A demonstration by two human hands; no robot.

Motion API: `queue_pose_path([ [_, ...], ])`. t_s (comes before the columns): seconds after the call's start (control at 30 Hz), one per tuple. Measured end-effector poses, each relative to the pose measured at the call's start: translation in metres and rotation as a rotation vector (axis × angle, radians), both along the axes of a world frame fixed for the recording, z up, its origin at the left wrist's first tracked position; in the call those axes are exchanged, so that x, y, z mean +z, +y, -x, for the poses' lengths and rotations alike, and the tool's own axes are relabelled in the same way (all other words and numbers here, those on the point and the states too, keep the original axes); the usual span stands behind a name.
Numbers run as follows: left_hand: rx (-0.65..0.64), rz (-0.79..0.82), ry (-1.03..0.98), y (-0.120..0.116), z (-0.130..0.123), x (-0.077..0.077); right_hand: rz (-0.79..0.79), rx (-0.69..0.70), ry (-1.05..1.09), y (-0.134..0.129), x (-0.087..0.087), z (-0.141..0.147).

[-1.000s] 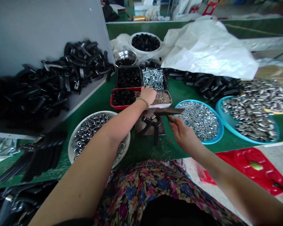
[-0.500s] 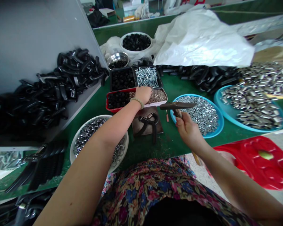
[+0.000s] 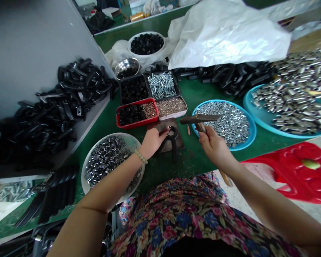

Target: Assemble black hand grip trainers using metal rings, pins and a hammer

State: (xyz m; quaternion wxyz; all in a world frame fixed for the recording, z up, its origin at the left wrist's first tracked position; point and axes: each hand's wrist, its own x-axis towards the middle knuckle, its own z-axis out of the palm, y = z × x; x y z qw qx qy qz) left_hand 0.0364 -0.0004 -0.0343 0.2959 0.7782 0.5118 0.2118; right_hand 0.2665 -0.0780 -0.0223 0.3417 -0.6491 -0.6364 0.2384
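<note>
My right hand (image 3: 212, 144) is wrapped round the wooden handle of a hammer (image 3: 200, 119), its dark head raised beside the blue basin of small silver parts (image 3: 227, 123). On a dark metal plate (image 3: 180, 143) lies a black-handled tool (image 3: 173, 142) with a ring-shaped top. My left hand (image 3: 153, 142), a beaded bracelet at its wrist, is over the left side of that tool with fingers pinched near its top. Whatever small piece is between the fingertips is too small to make out. Just beyond are a red tray (image 3: 137, 125) and a white tray of tiny rivets (image 3: 172, 107).
A white bowl of metal rings (image 3: 107, 160) stands under my left forearm. Heaps of black handles (image 3: 66, 92) lie at the left. Screws (image 3: 162, 85) fill a black tray. A second blue basin (image 3: 273, 123) with metal sleeves is at the right, above a red moulded tray (image 3: 299, 175).
My left hand has come back from the rivet tray to the black tool on the plate. My right hand still holds the hammer in nearly the same place. The view has shifted slightly.
</note>
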Motion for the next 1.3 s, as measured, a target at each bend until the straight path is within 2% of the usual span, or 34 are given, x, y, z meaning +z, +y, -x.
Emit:
queue_pose_path([
  [0.1,0.039,-0.069,0.016,-0.011,-0.002,-0.014,-0.018,0.016,0.001,0.002,0.0,0.003],
  [0.23,0.048,-0.118,-0.021,-0.011,-0.008,-0.021,-0.037,0.009,-0.027,0.002,0.001,0.006],
  [0.33,-0.026,-0.194,0.132,-0.012,-0.008,-0.022,-0.036,0.006,-0.016,0.0,0.002,0.007],
  [0.5,-0.237,-0.349,0.441,-0.015,-0.003,-0.024,-0.008,0.007,0.008,-0.003,0.001,0.007],
  [0.57,-0.269,-0.379,0.504,-0.017,-0.002,-0.024,-0.003,0.009,0.01,-0.004,0.0,0.007],
  [0.8,-0.318,-0.432,0.606,-0.021,-0.006,-0.017,0.02,0.036,0.008,-0.003,0.001,0.016],
  [1.1,-0.33,-0.387,0.644,-0.024,-0.01,-0.011,0.041,0.077,0.02,-0.006,-0.002,0.022],
  [1.3,-0.295,-0.369,0.659,-0.024,-0.015,-0.009,0.047,0.069,0.049,-0.008,-0.004,0.022],
])
